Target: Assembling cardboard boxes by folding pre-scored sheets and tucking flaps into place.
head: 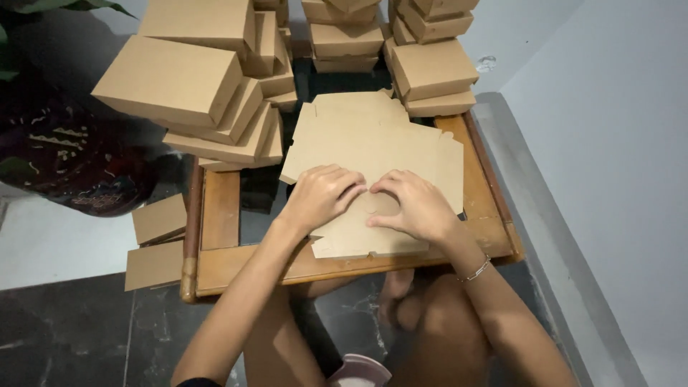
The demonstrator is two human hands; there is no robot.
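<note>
head view: both hands lie on a flat die-cut cardboard blank (373, 154) on a small wooden table (222, 261). left hand (324, 197) is palm down, fingers curled loosely, pressing the near part of the sheet; it grips nothing. right hand (414, 206) is likewise palm down, fingers bent toward the left hand's, bearing on the board rather than clasping it (fingertips of the two nearly meet)

step in hand, as i judge it: creasing the blank along a fold line near its front, the sheet not yet raised into walls. next move probably calls for keeping one palm down as an anchor while the other lifts a flap cleanly along its score, without tearing the tabs

blank's long axis runs from the near table edge away toward the far stacks, slightly skewed; its notched end points away from the person

stacks of folded brown boxes (193, 86) stand behind and to the left, more (430, 68) at back right; loose flat pieces (158, 240) lie beside the table on the left
</note>
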